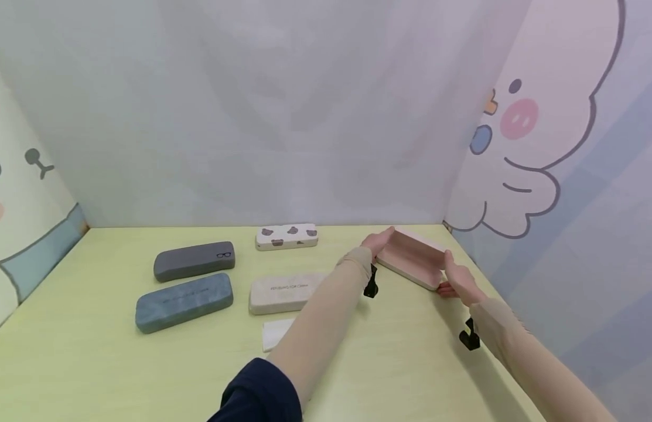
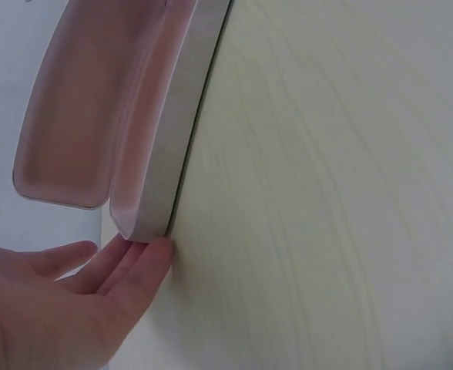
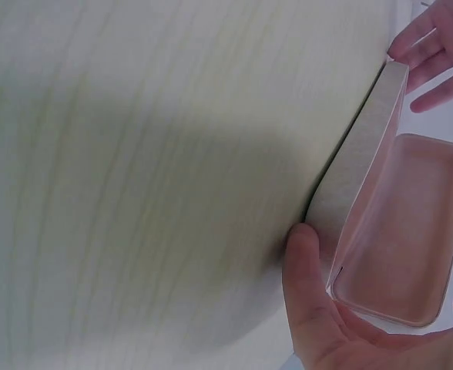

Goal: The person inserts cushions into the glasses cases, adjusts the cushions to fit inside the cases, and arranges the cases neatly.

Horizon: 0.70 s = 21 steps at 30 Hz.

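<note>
An opened glasses case (image 1: pixel 410 258) with a pink lining sits near the table's far right corner, its lid raised at the back. My left hand (image 1: pixel 376 242) is at its left end; in the left wrist view the fingertips of that hand (image 2: pixel 95 297) touch the lower end of the case wall (image 2: pixel 176 131), thumb apart. My right hand (image 1: pixel 461 281) is at the opposite end. In the right wrist view its fingers (image 3: pixel 311 301) press low against the case's pale outer side (image 3: pixel 354 173), and the thumb stands off beside the lid.
To the left lie closed glasses cases: a dark grey one (image 1: pixel 194 262), a blue one (image 1: pixel 184 302), a white one with brown patches (image 1: pixel 286 237) and a beige one (image 1: pixel 283 294) partly behind my left forearm. A white folded cloth (image 1: pixel 275 333) lies nearer. Fabric walls (image 1: pixel 304 117) surround the table.
</note>
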Each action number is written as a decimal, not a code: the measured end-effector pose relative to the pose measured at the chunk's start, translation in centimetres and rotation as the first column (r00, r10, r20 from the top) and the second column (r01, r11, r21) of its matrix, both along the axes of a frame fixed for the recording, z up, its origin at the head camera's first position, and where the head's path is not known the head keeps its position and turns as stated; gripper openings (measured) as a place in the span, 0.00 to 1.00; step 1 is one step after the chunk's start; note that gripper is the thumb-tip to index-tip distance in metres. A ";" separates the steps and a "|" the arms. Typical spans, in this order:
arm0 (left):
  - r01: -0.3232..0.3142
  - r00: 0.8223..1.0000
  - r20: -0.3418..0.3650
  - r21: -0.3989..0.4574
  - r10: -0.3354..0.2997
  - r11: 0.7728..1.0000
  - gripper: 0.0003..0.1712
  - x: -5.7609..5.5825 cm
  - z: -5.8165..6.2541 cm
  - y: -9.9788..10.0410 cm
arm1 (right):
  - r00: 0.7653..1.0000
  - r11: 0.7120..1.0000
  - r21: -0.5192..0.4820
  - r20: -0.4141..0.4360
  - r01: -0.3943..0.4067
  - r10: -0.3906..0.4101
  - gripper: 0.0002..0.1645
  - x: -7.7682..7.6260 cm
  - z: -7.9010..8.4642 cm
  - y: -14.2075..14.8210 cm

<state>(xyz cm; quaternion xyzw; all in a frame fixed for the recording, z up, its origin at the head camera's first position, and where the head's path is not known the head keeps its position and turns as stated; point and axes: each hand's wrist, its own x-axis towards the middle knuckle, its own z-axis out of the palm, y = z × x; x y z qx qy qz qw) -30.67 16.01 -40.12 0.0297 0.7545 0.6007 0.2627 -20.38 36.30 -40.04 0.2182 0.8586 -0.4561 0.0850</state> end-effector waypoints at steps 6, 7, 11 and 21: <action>-0.013 0.999 -0.037 -0.059 0.010 0.998 0.43 0.4 0.1 0.3 | 0.999 0.999 0.018 -0.006 0.042 -0.042 0.57 -0.4 -0.4 -0.4; -0.017 0.999 -0.049 -0.076 0.014 0.997 0.44 0.6 0.2 0.3 | 0.999 0.999 0.017 -0.008 0.042 -0.042 0.57 -0.4 -0.4 -0.4; -0.027 0.995 -0.100 -0.145 0.013 0.989 0.43 1.4 0.7 0.3 | 0.999 0.999 0.006 -0.016 0.038 -0.038 0.56 -0.2 -0.6 -0.2; -0.003 0.983 -0.179 -0.211 -0.036 0.977 0.41 1.0 0.8 0.6 | 1.000 0.999 -0.044 -0.015 0.003 -0.003 0.57 -0.3 -0.3 0.3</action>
